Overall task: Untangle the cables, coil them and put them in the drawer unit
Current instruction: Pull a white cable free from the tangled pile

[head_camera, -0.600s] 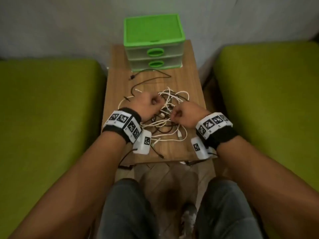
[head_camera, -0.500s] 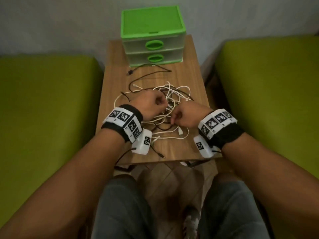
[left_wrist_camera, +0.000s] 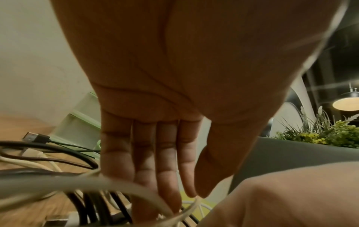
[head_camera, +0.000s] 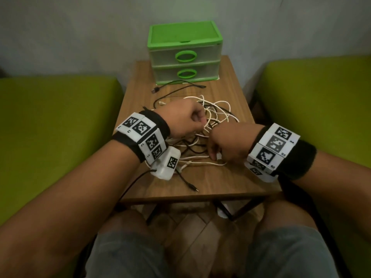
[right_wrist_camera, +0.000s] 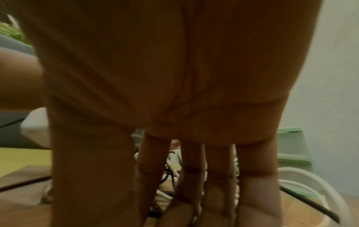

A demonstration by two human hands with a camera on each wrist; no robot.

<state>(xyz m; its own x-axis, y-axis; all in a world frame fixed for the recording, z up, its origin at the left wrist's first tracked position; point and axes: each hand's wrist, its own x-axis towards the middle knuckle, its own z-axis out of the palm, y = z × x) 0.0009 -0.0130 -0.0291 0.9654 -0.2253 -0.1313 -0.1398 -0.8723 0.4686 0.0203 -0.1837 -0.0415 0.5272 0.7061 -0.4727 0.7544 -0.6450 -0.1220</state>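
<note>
Below, left hand [head_camera: 183, 121] pinching white strand of cable tangle [head_camera: 202, 135], right hand [head_camera: 226, 143] fingers curled into it — grip hidden, drawer unit [head_camera: 184, 57] beyond.

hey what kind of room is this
Probably a lounge or waiting area: a small wooden side table stands between two green upholstered seats, with a potted plant and hanging lamp beyond.

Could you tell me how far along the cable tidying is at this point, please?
Done: nothing shows as finished; both drawers of the drawer unit are closed. In hand: the left hand and right hand work in the tangle of white and black cables on the table. Left: untangling, coiling and stowing.
</note>
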